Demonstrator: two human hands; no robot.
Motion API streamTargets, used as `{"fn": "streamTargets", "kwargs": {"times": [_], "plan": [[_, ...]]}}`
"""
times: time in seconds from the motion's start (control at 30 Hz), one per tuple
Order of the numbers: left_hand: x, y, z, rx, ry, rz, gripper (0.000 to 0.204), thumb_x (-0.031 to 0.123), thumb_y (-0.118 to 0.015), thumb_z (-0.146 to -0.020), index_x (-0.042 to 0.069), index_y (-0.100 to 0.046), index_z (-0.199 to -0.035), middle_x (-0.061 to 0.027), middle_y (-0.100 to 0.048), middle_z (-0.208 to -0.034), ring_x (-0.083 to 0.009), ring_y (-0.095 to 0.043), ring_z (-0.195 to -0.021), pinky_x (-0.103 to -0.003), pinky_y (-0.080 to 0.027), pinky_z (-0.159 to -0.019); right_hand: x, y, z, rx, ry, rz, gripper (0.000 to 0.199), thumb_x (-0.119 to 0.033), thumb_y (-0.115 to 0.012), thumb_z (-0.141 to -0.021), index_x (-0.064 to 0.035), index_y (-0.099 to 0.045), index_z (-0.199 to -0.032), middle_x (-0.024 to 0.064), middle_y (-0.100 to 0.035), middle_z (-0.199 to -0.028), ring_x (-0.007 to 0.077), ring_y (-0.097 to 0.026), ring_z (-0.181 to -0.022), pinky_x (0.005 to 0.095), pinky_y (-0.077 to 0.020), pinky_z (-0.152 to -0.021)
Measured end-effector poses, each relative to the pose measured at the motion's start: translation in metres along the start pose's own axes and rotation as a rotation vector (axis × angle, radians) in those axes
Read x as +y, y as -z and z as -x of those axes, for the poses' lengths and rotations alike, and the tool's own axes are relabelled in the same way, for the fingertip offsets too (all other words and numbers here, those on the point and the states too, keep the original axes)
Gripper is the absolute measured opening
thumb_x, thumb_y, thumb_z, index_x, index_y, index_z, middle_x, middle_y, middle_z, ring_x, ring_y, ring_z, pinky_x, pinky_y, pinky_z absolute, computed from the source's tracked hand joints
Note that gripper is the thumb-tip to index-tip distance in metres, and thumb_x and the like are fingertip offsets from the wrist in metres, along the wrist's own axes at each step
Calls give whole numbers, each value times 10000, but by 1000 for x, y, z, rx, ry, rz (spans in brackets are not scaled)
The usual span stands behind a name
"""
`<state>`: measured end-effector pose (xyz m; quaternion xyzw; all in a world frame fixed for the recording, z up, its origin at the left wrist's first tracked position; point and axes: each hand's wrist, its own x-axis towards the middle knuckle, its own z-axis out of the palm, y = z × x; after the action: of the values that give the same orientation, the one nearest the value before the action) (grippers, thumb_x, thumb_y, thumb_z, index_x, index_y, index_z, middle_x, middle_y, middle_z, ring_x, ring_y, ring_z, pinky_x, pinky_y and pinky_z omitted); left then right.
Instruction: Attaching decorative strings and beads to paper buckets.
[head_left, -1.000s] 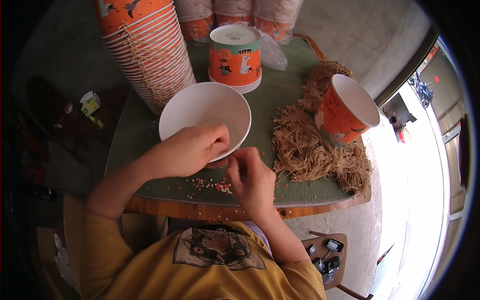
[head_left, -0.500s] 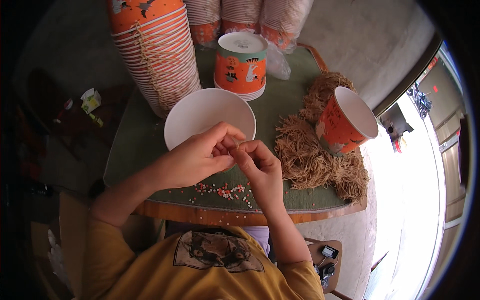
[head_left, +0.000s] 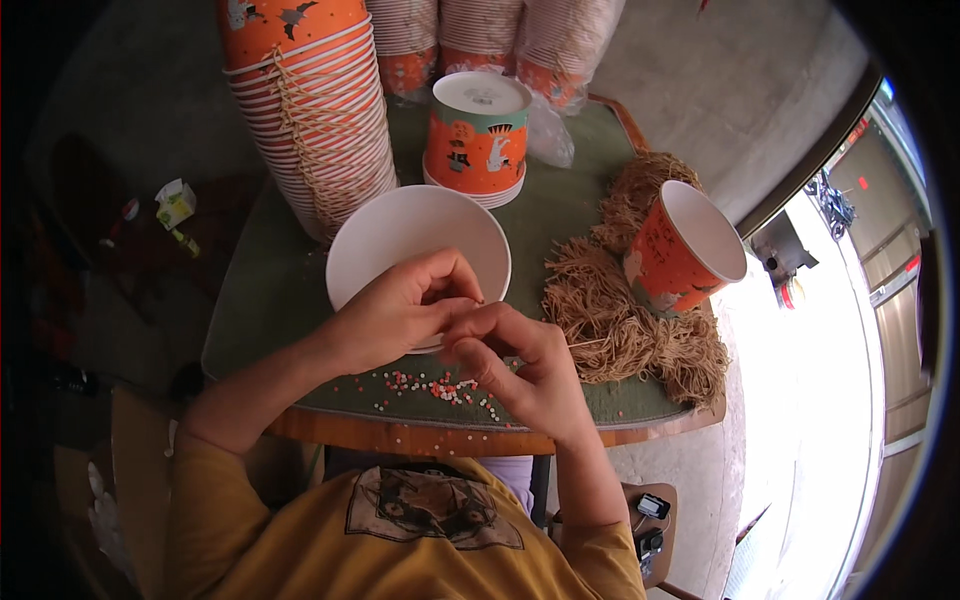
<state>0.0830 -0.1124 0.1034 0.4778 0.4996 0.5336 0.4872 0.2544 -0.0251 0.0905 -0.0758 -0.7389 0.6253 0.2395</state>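
A paper bucket (head_left: 400, 215) with a white inside stands in front of me, its mouth tilted toward me. At its near rim my left hand (head_left: 410, 308) is closed in a pinch, a pale bit of thin tan cord (head_left: 588, 344) at its fingertips. Close beside it, my right hand (head_left: 530, 370) is curled, thumb and forefinger bent inward. The cord shows on that hand's right side, near the pile of tan cords (head_left: 590, 300). The fingers hide most of what lies between the hands. Small orange and white foam beads (head_left: 445, 388) are scattered on the green tabletop below.
A tall stack of orange buckets (head_left: 315, 120) with cords stands at the left. Behind are an upturned bucket (head_left: 478, 140) and several plastic-wrapped stacks (head_left: 480, 40). Another orange bucket (head_left: 675, 250) leans on the cord pile. The wooden table edge (head_left: 400, 432) runs near my body.
My right hand has moved slightly down and right and turned, its fingertips now lower. My left hand stays at the bucket rim. The whole view has shifted a little.
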Motion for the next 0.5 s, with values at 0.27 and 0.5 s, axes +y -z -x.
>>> {"fn": "streamTargets", "kwargs": {"times": [0.27,0.5], "plan": [[-5,1,-3,-42,-47,-56,109,95,-559,-960,10,-584,-1023,-6,-595,-908,-75,-562,-862,-220,-467,-790,-4,21,-34,170,-91,-252,182,-184,-509,-983,-29,-605,-997,50,-700,-888,8,-476,-525,152,-375,-462],[6,4,-5,-64,178,-47,160,145,-558,-964,3,-612,-1015,-9,-603,-907,-60,-550,-834,-209,-462,-763,9,19,-19,314,-162,-306,168,-168,-518,-971,-29,-599,-1021,62,-695,-961,12,-486,-557,148,-357,-480]]}}
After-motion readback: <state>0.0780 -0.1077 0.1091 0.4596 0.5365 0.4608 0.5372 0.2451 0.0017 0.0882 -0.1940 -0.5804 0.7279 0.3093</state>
